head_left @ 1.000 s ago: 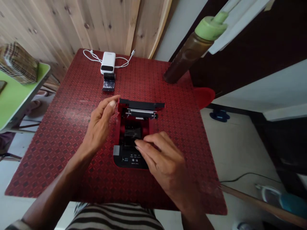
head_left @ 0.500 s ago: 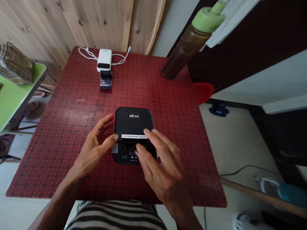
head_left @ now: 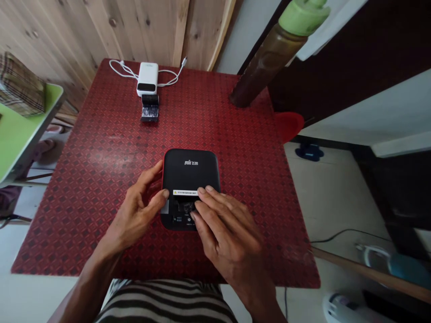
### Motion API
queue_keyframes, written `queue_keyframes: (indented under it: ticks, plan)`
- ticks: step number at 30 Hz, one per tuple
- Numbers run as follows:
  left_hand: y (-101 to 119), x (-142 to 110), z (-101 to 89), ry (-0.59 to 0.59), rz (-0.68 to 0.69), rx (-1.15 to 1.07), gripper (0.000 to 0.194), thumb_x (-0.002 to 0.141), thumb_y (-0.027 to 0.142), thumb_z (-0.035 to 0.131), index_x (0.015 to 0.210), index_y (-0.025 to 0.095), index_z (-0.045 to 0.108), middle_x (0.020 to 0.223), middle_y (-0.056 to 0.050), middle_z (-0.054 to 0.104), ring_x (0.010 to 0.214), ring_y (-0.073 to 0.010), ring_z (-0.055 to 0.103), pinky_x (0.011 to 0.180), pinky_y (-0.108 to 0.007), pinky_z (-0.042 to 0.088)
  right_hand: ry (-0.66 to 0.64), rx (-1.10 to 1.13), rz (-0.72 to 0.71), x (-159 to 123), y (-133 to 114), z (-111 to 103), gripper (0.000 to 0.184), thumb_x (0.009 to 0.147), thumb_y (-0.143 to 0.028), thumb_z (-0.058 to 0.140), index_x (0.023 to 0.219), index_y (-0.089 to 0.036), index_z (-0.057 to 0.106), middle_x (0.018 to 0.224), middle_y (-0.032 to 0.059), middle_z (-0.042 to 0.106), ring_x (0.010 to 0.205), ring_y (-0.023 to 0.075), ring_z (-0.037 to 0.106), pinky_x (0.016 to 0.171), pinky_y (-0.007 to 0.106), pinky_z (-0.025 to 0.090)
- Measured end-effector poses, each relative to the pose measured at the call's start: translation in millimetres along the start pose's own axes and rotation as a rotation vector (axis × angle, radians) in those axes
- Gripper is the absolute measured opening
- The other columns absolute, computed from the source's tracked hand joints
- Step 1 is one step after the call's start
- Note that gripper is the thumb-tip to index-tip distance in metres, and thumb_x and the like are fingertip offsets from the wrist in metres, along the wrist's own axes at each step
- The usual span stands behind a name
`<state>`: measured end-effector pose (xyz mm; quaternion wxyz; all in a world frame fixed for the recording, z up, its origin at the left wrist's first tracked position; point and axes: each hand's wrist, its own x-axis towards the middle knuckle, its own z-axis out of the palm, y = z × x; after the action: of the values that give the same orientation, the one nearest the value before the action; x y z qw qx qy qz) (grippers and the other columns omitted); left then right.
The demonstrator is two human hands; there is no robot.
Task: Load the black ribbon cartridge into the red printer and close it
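A square black printer [head_left: 191,175] with a red rim and a white warning strip lies flat on the table in front of me. My left hand [head_left: 139,204] holds its left side, thumb on the top edge and fingers curled round the side. Across the front right of the printer lies my right hand [head_left: 229,229], its fingers bent together. Their tips press at the lower edge of the lid and by a dark slot [head_left: 185,206]. Whether anything small is under those fingertips is hidden. Small buttons and printed marks show along the front.
A white power bank [head_left: 147,78] with a white cable stands at the back of the red table [head_left: 111,179], a small black roll [head_left: 150,107] before it. At the back right is a tall brown bottle [head_left: 269,58] with a green cap. A green table [head_left: 20,134] stands left.
The lid's front edge looks lower and flatter now. My right fingers have drawn closer together and shifted slightly left across the printer. The left hand keeps its hold.
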<state>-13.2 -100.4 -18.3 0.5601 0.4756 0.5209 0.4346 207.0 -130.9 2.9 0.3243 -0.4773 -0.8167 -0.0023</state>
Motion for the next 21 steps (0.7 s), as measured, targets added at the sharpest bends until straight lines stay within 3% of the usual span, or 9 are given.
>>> queue_keyframes:
  ticks: [4, 8, 11, 15, 21]
  plan:
    - [-7.6, -2.7, -0.6, 0.029, -0.015, -0.015, 0.069, 0.104, 0.050, 0.082, 0.166, 0.029, 0.063, 0.175, -0.013, 0.061, 0.161, -0.0358, 0.061, 0.135, -0.056, 0.049, 0.009, 0.060, 0.008, -7.3, 1.1, -2.0, 0.022, 0.110, -0.012, 0.071, 0.131, -0.015, 0.075, 0.134, 0.0145, 0.088, 0.131, 0.0263, 0.083, 0.112, 0.043, 0.069]
    - [-14.3, -15.5, -1.9, 0.083, -0.044, -0.072, 0.059, 0.106, 0.052, 0.079, 0.162, 0.034, 0.069, 0.172, -0.008, 0.065, 0.163, -0.0355, 0.058, 0.137, -0.056, 0.045, 0.098, 0.078, 0.125, -27.3, -0.5, -7.2, 0.040, 0.108, -0.009, 0.072, 0.148, -0.013, 0.068, 0.137, 0.0180, 0.084, 0.137, 0.0266, 0.078, 0.114, 0.044, 0.068]
    - [-14.3, -24.5, -1.8, 0.052, -0.059, -0.090, 0.063, 0.103, 0.047, 0.085, 0.163, 0.037, 0.068, 0.172, -0.007, 0.065, 0.160, -0.0361, 0.061, 0.131, -0.054, 0.054, 0.152, 0.074, 0.260, -46.8, -4.7, -6.2, 0.046, 0.110, -0.016, 0.071, 0.156, -0.016, 0.063, 0.136, 0.0174, 0.083, 0.124, 0.0265, 0.082, 0.104, 0.041, 0.071]
    - [-11.9, -27.0, -0.6, 0.040, -0.052, -0.065, 0.059, 0.104, 0.046, 0.085, 0.160, 0.038, 0.069, 0.169, -0.006, 0.067, 0.156, -0.0342, 0.064, 0.128, -0.052, 0.057, 0.109, 0.088, 0.372, -63.1, -12.6, 1.4, 0.047, 0.115, -0.031, 0.067, 0.160, -0.019, 0.059, 0.127, 0.0150, 0.084, 0.098, 0.0240, 0.086, 0.086, 0.037, 0.075]
    - [-11.3, -24.3, 0.4, 0.056, -0.057, -0.059, 0.058, 0.104, 0.046, 0.084, 0.159, 0.037, 0.070, 0.167, -0.006, 0.069, 0.158, -0.0341, 0.063, 0.129, -0.051, 0.056, 0.167, 0.091, 0.412, -64.1, -17.1, 8.2, 0.052, 0.114, -0.035, 0.070, 0.162, -0.020, 0.056, 0.124, 0.0149, 0.084, 0.091, 0.0236, 0.085, 0.083, 0.038, 0.076]
